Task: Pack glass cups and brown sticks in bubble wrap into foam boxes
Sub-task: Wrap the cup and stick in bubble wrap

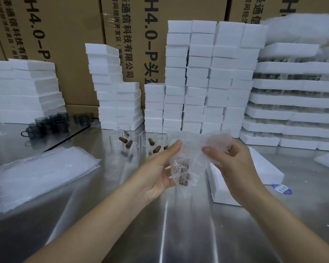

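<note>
Head: "H4.0-P" cartons (46,44) behind foam boxes (198,73).

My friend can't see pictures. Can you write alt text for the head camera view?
The left hand and right hand hold bubble wrap with brown sticks inside, above a metal table. Clear glass cups and stacks of white foam boxes stand behind.

A packing station in a warehouse or factory stockroom. Tall stacks of white foam boxes (198,73) line the far edge of a stainless-steel table (179,215). Large printed cardboard cartons (65,44) rise behind them, and a pile of bubble-wrap sheets (42,173) lies near the left edge.
</note>
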The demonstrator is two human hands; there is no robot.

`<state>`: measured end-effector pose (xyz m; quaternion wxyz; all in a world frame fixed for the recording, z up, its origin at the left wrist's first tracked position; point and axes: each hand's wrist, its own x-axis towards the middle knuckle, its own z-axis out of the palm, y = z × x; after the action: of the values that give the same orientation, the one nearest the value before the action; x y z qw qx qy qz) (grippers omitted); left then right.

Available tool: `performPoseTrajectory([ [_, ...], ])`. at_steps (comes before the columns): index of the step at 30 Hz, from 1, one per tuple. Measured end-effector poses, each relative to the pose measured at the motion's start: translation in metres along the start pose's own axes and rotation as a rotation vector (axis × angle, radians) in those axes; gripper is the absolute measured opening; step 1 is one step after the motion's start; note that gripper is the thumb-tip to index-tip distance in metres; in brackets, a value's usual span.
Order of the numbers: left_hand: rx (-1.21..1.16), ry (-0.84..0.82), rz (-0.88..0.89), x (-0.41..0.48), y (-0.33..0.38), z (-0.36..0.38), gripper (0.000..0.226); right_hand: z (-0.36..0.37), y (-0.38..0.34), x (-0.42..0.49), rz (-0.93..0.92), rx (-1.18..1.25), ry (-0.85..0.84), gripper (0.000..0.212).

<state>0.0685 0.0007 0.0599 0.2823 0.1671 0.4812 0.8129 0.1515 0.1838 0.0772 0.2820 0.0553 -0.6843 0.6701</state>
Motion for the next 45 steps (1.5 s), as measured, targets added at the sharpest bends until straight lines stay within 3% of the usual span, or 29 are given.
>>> performPoseTrajectory([
  [3,-0.120,-0.034,-0.031,-0.002,0.002,0.000,0.078,0.004,0.005,-0.004,-0.333,-0.430,0.004,0.026],
  [7,-0.130,-0.057,-0.087,-0.007,0.006,0.002,0.048,0.001,0.009,-0.006,-0.619,-0.679,-0.033,0.045],
  [11,-0.090,-0.060,-0.137,-0.009,0.002,0.007,0.062,-0.004,0.018,-0.001,-0.842,-0.977,-0.108,0.051],
  [14,-0.060,-0.102,-0.184,-0.010,-0.002,0.006,0.059,-0.003,0.019,0.000,-0.947,-1.087,-0.166,0.046],
  [18,0.014,-0.113,-0.254,-0.009,-0.006,0.005,0.065,-0.001,0.015,-0.001,-0.868,-1.103,-0.263,0.039],
  [22,0.011,0.007,-0.257,-0.003,-0.007,0.005,0.059,-0.002,0.013,-0.011,-0.580,-0.935,-0.282,0.038],
  [30,0.025,0.191,-0.095,-0.001,-0.007,0.004,0.055,0.014,0.010,-0.013,-0.083,-0.583,-0.130,0.084],
  [33,0.119,0.228,-0.032,-0.002,-0.007,0.006,0.049,0.017,0.014,-0.011,0.072,-0.337,-0.094,0.062],
  [35,0.151,0.223,-0.002,-0.003,-0.009,0.007,0.046,0.020,0.016,-0.010,0.078,-0.229,-0.032,0.043],
  [38,0.117,0.189,0.007,-0.003,-0.009,0.008,0.050,0.020,0.018,-0.010,-0.040,-0.225,0.004,0.033],
  [42,-0.113,0.058,-0.172,-0.007,-0.011,0.009,0.063,0.021,0.023,-0.014,-0.204,-0.388,0.035,0.046],
  [45,-0.104,-0.034,-0.257,-0.010,-0.017,0.012,0.071,0.020,0.027,-0.016,-0.265,-0.521,0.105,0.053],
])
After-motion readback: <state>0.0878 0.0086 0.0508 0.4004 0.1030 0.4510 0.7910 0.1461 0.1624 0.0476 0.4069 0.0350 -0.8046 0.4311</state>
